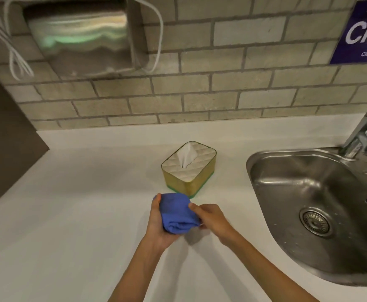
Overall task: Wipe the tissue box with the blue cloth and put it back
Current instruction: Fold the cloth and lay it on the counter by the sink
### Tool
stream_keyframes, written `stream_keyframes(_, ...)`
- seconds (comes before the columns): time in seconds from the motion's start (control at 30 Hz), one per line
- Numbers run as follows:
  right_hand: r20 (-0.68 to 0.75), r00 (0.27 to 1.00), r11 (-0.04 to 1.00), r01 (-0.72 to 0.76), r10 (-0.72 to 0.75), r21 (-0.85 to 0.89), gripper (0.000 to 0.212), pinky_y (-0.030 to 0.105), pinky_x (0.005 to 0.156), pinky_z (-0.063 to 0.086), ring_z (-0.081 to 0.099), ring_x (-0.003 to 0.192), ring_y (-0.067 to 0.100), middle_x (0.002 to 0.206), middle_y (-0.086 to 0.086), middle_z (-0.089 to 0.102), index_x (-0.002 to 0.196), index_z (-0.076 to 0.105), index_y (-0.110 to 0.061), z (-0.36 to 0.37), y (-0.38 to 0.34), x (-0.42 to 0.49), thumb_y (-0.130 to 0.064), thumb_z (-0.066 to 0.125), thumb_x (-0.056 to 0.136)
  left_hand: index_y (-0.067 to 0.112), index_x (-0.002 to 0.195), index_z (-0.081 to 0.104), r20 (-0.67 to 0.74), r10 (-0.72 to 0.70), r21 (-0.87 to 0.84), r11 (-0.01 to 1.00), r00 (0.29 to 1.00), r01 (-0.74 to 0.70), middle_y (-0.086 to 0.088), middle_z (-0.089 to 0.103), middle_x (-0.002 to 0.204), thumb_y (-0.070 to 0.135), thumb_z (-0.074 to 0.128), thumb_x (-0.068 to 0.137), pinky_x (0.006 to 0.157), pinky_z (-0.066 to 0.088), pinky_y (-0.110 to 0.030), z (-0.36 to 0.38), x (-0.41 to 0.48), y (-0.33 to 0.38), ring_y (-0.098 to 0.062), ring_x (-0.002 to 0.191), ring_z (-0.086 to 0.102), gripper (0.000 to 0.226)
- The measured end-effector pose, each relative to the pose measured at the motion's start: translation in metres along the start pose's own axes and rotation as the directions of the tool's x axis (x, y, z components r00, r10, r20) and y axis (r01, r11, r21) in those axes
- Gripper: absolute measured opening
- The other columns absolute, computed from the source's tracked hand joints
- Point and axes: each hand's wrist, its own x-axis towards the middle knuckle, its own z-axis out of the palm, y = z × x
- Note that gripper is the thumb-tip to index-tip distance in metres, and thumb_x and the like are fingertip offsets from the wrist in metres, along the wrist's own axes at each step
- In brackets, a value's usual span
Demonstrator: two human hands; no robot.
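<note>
I am getting the cloth ready, so the wiping has not started yet. My left hand is cupped under the cloth and curled around its left side, holding it up off the tabletop. My right hand pinches the right edge of the cloth with thumb and fingers, as if to fold or bunch it. The cloth is blue and rolled into a soft lump between my two hands. The box sits on the tabletop just past the cloth, at about 12 o'clock from my hands, a bit toward 1. From here the far edge of the cloth looks to overlap the near corner of the box, but I cannot tell if they touch. The box is yellow with a green strip at the bottom and a white top, and a tissue sticks up from the slot. The sink is off at 3 o'clock, well apart from the box. I think the next move is to get a good hold of the cloth in one hand and reach forward to the box. I may need my other hand to hold the box so it does not slide. I should watch that the cloth does not snag the tissue and pull it out.
</note>
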Motion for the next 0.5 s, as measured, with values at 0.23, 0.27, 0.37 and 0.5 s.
stream_keyframes(0.23, -0.020, 0.997, 0.990, -0.082, 0.081, -0.118, 0.026, 0.023, 0.058, 0.043, 0.049, 0.054, 0.015, 0.061, 0.010, 0.057, 0.077, 0.069, 0.009, -0.045, -0.002, -0.032, -0.016, 0.067, 0.080, 0.012, 0.071, 0.079, 0.040, -0.086, -0.022, 0.996, 0.995, 0.087, -0.018, 0.075, 0.069, 0.079, 0.032, 0.069, 0.058, 0.055, -0.031, 0.034, -0.014, -0.032, -0.033, 0.062, 0.071, 0.082)
stream_keyframes(0.27, -0.012, 0.994, 0.990, -0.105, 0.104, -0.091, 0.028, 0.022, 0.056, 0.044, 0.050, 0.056, 0.016, 0.065, 0.012, 0.057, 0.085, 0.068, 0.013, -0.053, -0.003, -0.037, -0.015, 0.066, 0.081, 0.013, 0.072, 0.080, 0.037, -0.104, -0.064, 0.992, 0.994, 0.106, -0.018, 0.076, 0.075, 0.078, 0.023, 0.075, 0.058, 0.057, -0.033, 0.037, -0.015, -0.038, -0.035, 0.066, 0.072, 0.087)
stream_keyframes(0.37, 0.055, 0.985, 0.983, -0.167, 0.163, 0.078, 0.013, 0.016, 0.049, 0.050, 0.056, 0.062, 0.014, 0.072, 0.009, 0.060, 0.087, 0.065, 0.000, -0.077, -0.012, -0.050, -0.012, 0.063, 0.084, 0.008, 0.089, 0.070, 0.018, -0.145, -0.190, 0.971, 0.989, 0.146, -0.022, 0.075, 0.078, 0.069, 0.024, 0.085, 0.054, 0.057, -0.035, 0.047, -0.015, -0.055, -0.037, 0.065, 0.071, 0.076)
stream_keyframes(0.5, 0.053, 0.993, 0.965, -0.112, 0.102, 0.237, 0.013, 0.019, 0.053, 0.054, 0.057, 0.066, 0.013, 0.073, 0.004, 0.060, 0.074, 0.060, -0.012, -0.108, -0.024, -0.064, -0.008, 0.057, 0.087, 0.006, 0.097, 0.062, 0.037, -0.154, -0.250, 0.955, 0.987, 0.158, -0.019, 0.074, 0.078, 0.045, 0.039, 0.087, 0.058, 0.057, -0.033, 0.066, -0.018, -0.073, -0.032, 0.061, 0.070, 0.047)
